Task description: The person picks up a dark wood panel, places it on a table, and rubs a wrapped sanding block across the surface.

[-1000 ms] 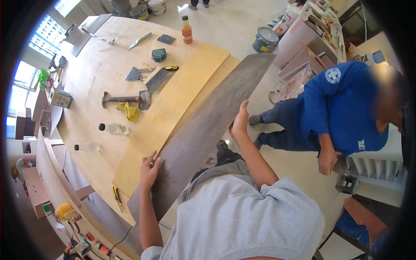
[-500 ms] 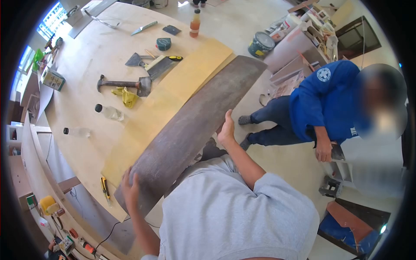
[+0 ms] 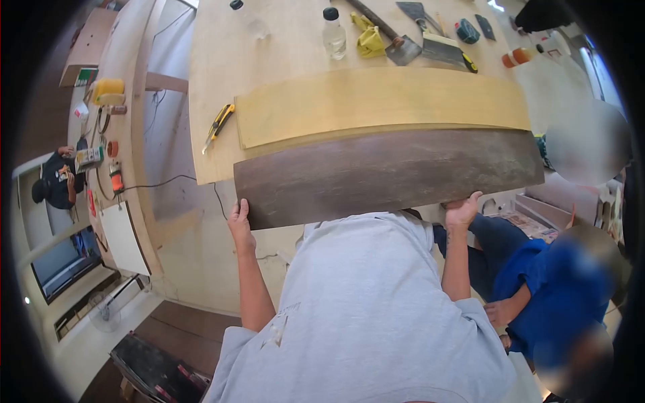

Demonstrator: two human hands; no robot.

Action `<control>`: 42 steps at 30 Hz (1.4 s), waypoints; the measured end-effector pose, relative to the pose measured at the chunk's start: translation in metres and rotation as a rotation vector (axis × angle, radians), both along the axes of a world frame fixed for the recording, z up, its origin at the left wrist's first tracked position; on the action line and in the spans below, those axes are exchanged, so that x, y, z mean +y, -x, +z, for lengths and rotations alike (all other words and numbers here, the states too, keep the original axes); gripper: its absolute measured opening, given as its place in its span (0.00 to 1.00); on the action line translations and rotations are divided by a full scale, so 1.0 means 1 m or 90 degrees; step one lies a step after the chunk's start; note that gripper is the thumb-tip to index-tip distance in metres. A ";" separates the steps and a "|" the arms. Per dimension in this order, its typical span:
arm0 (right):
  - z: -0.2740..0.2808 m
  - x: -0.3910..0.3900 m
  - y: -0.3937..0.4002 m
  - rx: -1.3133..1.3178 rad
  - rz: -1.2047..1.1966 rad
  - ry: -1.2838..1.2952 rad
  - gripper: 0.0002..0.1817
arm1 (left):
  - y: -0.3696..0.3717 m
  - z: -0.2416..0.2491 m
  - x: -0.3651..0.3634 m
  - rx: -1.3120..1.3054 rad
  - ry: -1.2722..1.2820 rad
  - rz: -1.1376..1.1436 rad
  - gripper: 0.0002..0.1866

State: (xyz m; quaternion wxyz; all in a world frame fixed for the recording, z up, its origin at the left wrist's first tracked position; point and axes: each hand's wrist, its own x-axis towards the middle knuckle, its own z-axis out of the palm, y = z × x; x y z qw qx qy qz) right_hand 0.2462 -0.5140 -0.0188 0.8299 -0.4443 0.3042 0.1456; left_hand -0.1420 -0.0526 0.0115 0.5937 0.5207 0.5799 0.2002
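Since the earlier frame my view has turned, so the dark sheet point(image 3: 383, 174) that ran on a slant now stretches almost level across it, and the left hand point(image 3: 241, 220) has shifted from the far side of its left end to the near left corner. The sheet lies just in front of the grey shirt point(image 3: 390, 295), its far edge along the yellow sheets point(image 3: 376, 101); I can't tell whether it rests on them. I read the left hand as pinching that corner, and the right hand point(image 3: 462, 211) as gripping the near edge farther along, fingers out of sight beneath. How firmly, I can't tell.

My worry is the near side, which seems to hang past the table point(image 3: 222, 60): if the right hand slips, that end could dip and twist the corner free. A shove forward might push the yellow sheets askew. A sideways swing could knock the utility knife point(image 3: 219, 126) beside them, or bump the co-worker point(image 3: 561, 295) close to the right arm.
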 end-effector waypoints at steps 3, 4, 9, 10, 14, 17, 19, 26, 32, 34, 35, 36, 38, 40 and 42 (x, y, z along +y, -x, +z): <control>-0.011 -0.006 -0.002 0.003 0.030 -0.036 0.34 | 0.001 0.005 -0.014 0.039 -0.035 0.020 0.29; -0.008 -0.008 -0.003 0.010 0.033 -0.051 0.35 | -0.003 0.018 -0.013 0.068 -0.068 0.002 0.27; 0.002 -0.012 -0.008 0.002 0.001 -0.087 0.34 | -0.002 0.001 0.034 0.058 -0.069 -0.098 0.28; 0.005 -0.022 -0.017 -0.005 -0.022 -0.114 0.33 | 0.004 -0.009 0.048 0.038 -0.046 -0.072 0.27; -0.006 -0.076 -0.079 -0.108 -0.118 0.029 0.30 | 0.014 -0.021 0.086 0.068 -0.095 -0.055 0.26; -0.013 -0.122 -0.127 -0.210 -0.156 0.149 0.26 | 0.004 -0.008 0.085 0.111 -0.103 -0.101 0.26; -0.004 -0.142 -0.156 -0.243 -0.181 0.193 0.23 | 0.009 -0.013 0.086 0.112 -0.104 -0.121 0.27; -0.002 -0.181 -0.217 -0.192 -0.159 0.226 0.20 | 0.019 -0.012 0.097 0.146 -0.089 -0.070 0.27; -0.027 -0.241 -0.267 -0.300 -0.122 0.325 0.23 | 0.036 0.014 0.111 -0.100 0.188 0.010 0.25; -0.035 -0.252 -0.282 -0.467 -0.109 0.317 0.21 | 0.044 0.016 0.104 -0.243 0.182 -0.014 0.24; -0.010 -0.240 -0.274 -0.399 -0.055 0.269 0.21 | 0.047 0.015 0.096 -0.213 0.118 0.083 0.26; -0.003 -0.236 -0.278 -0.344 -0.078 0.222 0.23 | 0.049 0.013 0.086 -0.264 0.122 0.153 0.28; 0.014 -0.218 -0.283 -0.297 -0.142 0.131 0.25 | 0.046 0.004 0.070 -0.481 0.183 0.246 0.28; 0.017 -0.216 -0.286 -0.315 -0.165 0.097 0.25 | 0.030 -0.015 0.048 -0.642 0.163 0.278 0.28; 0.020 -0.217 -0.293 -0.319 -0.161 0.047 0.25 | 0.018 -0.041 0.038 -0.769 0.114 0.269 0.27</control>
